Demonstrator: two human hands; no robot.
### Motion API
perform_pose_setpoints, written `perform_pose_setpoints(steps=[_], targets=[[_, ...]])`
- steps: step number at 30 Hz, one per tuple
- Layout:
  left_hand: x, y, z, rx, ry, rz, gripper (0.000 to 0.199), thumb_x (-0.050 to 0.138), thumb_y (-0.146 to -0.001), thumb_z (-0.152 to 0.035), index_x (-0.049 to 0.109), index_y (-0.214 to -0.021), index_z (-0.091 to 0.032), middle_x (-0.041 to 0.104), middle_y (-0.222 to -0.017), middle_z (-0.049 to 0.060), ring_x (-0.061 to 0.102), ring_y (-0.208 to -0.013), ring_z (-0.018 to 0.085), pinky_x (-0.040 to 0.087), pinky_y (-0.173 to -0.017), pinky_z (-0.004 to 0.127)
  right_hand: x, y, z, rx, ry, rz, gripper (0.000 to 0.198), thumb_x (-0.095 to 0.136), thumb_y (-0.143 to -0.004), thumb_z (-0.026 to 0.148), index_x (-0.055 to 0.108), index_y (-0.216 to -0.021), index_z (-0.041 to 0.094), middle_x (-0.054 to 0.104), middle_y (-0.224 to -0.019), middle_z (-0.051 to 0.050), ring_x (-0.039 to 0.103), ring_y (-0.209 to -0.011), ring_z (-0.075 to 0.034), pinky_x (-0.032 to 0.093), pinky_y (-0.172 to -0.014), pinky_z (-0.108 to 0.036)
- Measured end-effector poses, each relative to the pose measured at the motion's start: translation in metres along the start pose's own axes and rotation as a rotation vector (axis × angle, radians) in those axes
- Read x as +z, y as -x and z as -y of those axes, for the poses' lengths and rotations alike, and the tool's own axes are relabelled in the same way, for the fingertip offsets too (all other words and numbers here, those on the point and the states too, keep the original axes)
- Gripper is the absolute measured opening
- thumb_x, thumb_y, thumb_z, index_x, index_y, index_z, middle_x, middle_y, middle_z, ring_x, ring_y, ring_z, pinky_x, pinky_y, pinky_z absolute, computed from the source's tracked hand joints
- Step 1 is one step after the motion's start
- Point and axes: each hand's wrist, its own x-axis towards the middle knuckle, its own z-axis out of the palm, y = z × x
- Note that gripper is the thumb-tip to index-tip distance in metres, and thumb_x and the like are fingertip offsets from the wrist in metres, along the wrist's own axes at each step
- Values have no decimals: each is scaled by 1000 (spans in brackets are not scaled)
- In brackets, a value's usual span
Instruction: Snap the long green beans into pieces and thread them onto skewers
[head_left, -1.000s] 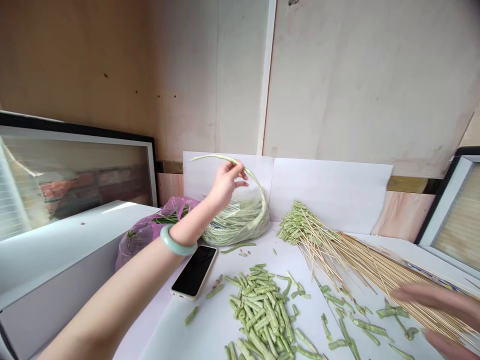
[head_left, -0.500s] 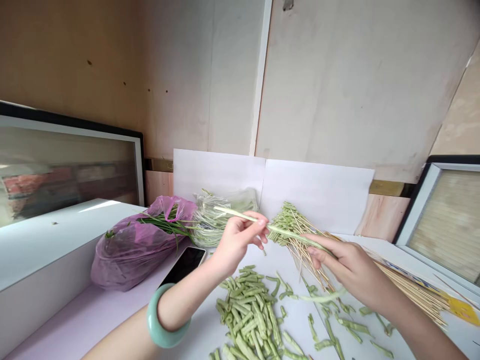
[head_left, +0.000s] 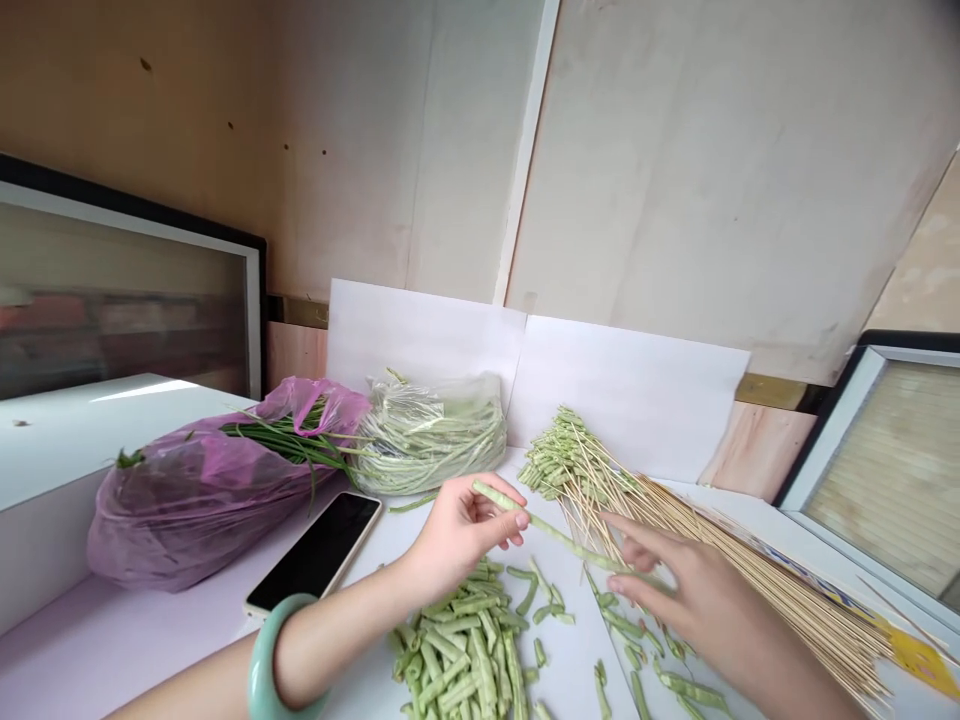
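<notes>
Lowered long bean (head_left: 559, 535), both hands' (head_left: 461, 528) grip.

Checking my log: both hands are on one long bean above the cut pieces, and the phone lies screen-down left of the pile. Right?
Not quite. The head view shows the phone lying screen-up, its dark glass facing the camera. The rest holds: left hand and right hand hold one long bean above the cut pieces.
</notes>
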Motion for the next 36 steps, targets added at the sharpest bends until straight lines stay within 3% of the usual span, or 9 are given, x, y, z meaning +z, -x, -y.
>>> perform_pose_setpoints(steps=[5,11,15,19,22,25,30,33,36], targets=[[10,16,21,-80,-28,153,24,81,-64,-29,66,-75,-14,67,-65,3,63,-58,13,49,-58,24,26,9,47,-163,-206,74,31,56,-88,29,63,-118,23,72,-100,-6,67,-92,-24,53,-78,-32],[13,26,29,-101,-183,135,35,76,-71,-33,57,-97,-19,66,-66,1,63,-59,16,48,-57,25,41,18,57,-207,-273,59,20,43,-93,15,56,-81,22,64,-72,1,59,-63,-15,44,-56,-24],[7,26,17,147,-768,234,18,61,-84,-37,61,-91,-21,66,-78,4,61,-66,16,45,-61,25,46,17,48,-265,-124,19,22,38,-94,15,53,-79,22,60,-69,1,55,-59,-16,39,-53,-25],[1,22,-1,328,-1136,433,29,46,-93,-36,65,-79,-20,58,-71,5,53,-67,16,38,-61,27,46,17,44,-360,11,-26,29,38,-97,21,53,-71,21,53,-61,2,50,-53,-15,34,-50,-26],[0,18,-13,220,-941,717,33,46,-93,-33,62,-68,-18,52,-64,1,49,-64,15,39,-63,26,43,21,49,-517,18,-19,38,36,-99,27,56,-68,20,52,-59,1,48,-52,-14,33,-50,-27],[-2,16,-20,-65,-573,940,34,52,-89,-40,59,-64,-19,50,-62,0,48,-62,14,41,-64,27,38,27,59,-627,-160,86,50,28,-102,35,58,-65,19,51,-55,2,47,-51,-12,35,-53,-26],[-3,20,-19,-420,-189,1110,45,62,-74,-61,56,-57,-20,53,-66,3,49,-62,16,44,-65,32,30,37,67,-544,-562,242,60,27,-99,54,61,-62,20,52,-54,1,50,-52,-12,41,-56,-24],[-2,23,-9,-444,-23,1024,44,64,-74,-60,57,-59,-19,53,-63,2,49,-57,14,43,-60,30,26,34,63,-418,-679,210,55,34,-97,55,59,-64,19,47,-54,2,47,-50,-12,39,-52,-23],[-1,21,6,-401,231,680,42,62,-78,-57,53,-65,-18,44,-56,-3,46,-49,10,38,-52,24,30,26,56,-291,-653,106,39,41,-98,43,60,-75,19,50,-60,2,45,-55,-13,38,-53,-24]])
